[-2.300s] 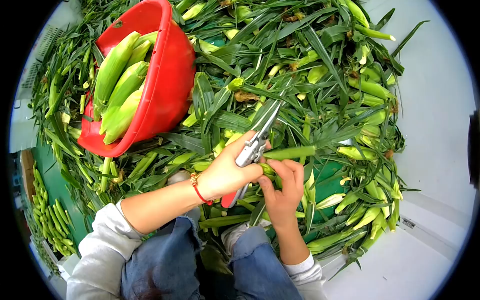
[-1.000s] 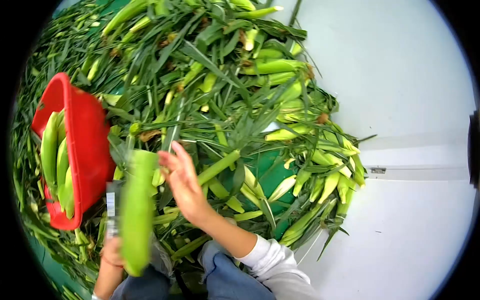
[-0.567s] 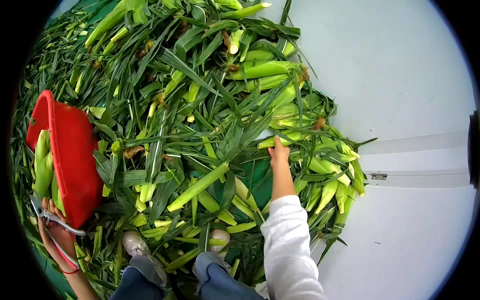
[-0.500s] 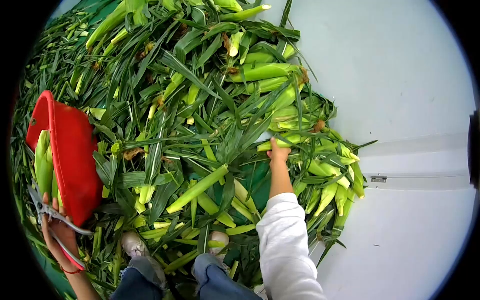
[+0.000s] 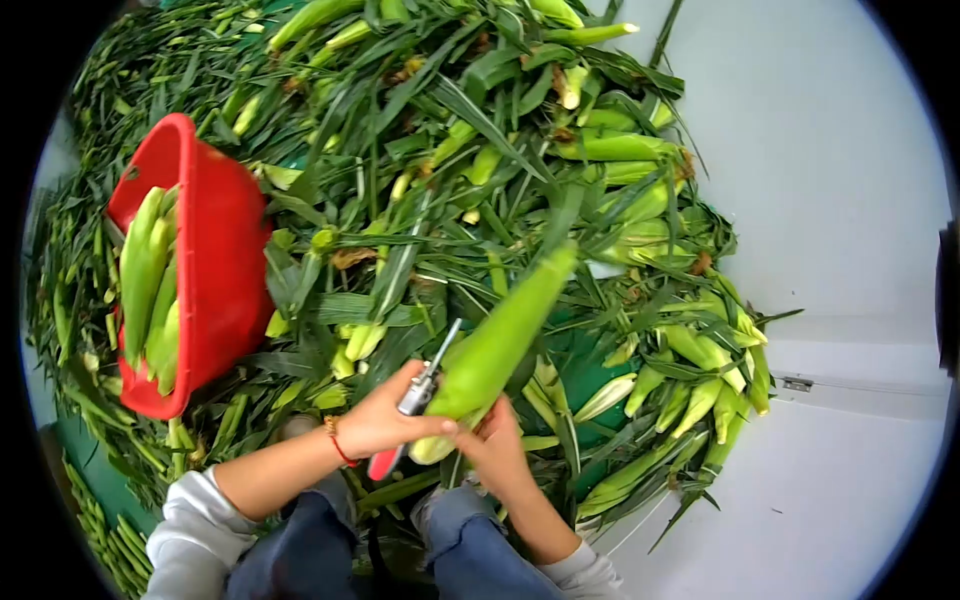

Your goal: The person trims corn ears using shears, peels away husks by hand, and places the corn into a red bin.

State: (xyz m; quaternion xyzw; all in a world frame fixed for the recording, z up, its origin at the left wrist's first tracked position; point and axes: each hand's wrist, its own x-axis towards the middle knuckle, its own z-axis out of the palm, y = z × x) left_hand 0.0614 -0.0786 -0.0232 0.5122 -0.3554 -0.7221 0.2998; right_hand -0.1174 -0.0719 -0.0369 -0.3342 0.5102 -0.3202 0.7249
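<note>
In front of my legs, an ear of corn in its green husk slants up to the right, somewhat blurred. My right hand grips it near its pale lower end. Pruning shears with a red handle sit in my left hand, blades pointing up beside the husk. The thumb of that hand reaches across to the bottom of the ear, close to my right fingers. Part of the shears' handles is hidden by my palm.
A red basket with several husked ears stands tilted at the left. Cut leaves and corn ears cover much of the green floor. A white panel with a small hinge borders the right. Green stalk pieces lie at lower left.
My right hand has brought an ear from the pile on the right to in front of me. My left hand, with the shears, has moved from beside the basket to meet it.
</note>
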